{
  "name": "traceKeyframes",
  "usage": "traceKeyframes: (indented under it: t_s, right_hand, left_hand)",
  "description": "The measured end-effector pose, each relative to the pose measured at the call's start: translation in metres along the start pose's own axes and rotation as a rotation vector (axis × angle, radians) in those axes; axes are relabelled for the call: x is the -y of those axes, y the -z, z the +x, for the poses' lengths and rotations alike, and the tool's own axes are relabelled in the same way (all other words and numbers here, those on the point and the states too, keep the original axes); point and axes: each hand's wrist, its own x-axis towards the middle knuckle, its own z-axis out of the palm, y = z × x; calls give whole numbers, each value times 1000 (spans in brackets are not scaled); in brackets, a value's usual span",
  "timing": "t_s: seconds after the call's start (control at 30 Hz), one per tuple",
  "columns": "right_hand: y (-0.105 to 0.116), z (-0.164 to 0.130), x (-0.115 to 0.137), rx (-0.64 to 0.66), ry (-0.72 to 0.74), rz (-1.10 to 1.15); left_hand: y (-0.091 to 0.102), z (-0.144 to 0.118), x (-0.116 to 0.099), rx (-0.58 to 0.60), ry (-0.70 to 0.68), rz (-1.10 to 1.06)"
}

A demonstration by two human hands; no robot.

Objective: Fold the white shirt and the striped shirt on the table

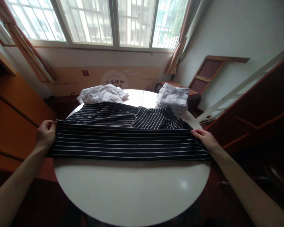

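Both hands pinch the folded edge of the black striped garment lying across the middle of the round white surface, left hand at frame left, right hand at frame right; keeping tension even should hold the fold straight.
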Motion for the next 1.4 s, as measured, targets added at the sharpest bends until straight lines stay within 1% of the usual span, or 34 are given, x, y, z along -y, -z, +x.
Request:
traceKeyframes:
  t_s: [0.1, 0.2, 0.27, 0.37, 0.47, 0.53, 0.67, 0.73, 0.8, 0.87, 1.0, 1.03, 1.07, 1.13, 1.17, 1.2, 1.23, 1.27, 1.3, 1.33, 1.4]
  right_hand:
    - [0, 2, -4, -23, 3, 43]
    - [0, 5, -10, -34, -8, 150]
    - [-1, 7, -12, -43, -6, 141]
    - [-1, 8, -12, -49, 61, -83]
    - [-1, 7, -8, -34, 128, -300]
    - [-1, 4, -5, -11, 154, -406]
    - [-5, 1, 2, 12, 195, -640]
    - [-6, 2, 4, 7, 196, -751]
    - [-5, 5, 3, 19, 193, -846]
    - [-1, 9, 1, 36, 182, -931]
    - [9, 16, -1, 68, 100, -1090]
    - [9, 16, 1, 71, 88, -1128]
    - [8, 15, 4, 60, 98, -1166]
    - [0, 11, 16, -19, 194, -1226]
    - [-8, 7, 24, -77, 276, -1232]
    - [-19, 2, 33, -132, 361, -1209]
    - [-32, -5, 43, -151, 437, -1147]
    - [-47, -12, 54, -135, 505, -1042]
    - [-64, -21, 65, -75, 582, -910]
    - [-82, -30, 75, 16, 654, -784]
    - [-117, -47, 92, 168, 780, -604]
  left_hand:
    - [-4, 5, -8, 17, -21, -11]
    - [-10, 11, -13, 20, -35, 6]
    - [-14, 14, -14, 49, -46, 48]
    - [-19, 15, -14, 138, -69, 162]
    - [-22, 16, -11, 263, -85, 295]
    - [-25, 17, -9, 306, -140, 392]
    - [-31, 16, -6, 257, -330, 563]
    - [-32, 11, -9, 255, -377, 610]
    - [-29, 0, -14, 259, -379, 637]
    - [-24, -13, -19, 272, -345, 653]
    - [-10, -31, -23, 352, -274, 685]
    - [-7, -33, -23, 355, -282, 699]
    - [-6, -34, -24, 325, -311, 724]
    - [-6, -37, -30, 188, -424, 765]
    - [-7, -41, -37, 110, -505, 760]
    - [-11, -48, -46, 58, -586, 726]
    - [-15, -58, -59, 62, -678, 639]
    - [-20, -71, -74, 113, -779, 536]
    - [-26, -87, -91, 173, -876, 441]
    - [-34, -106, -108, 232, -960, 352]
    - [-50, -145, -139, 367, -1105, 250]
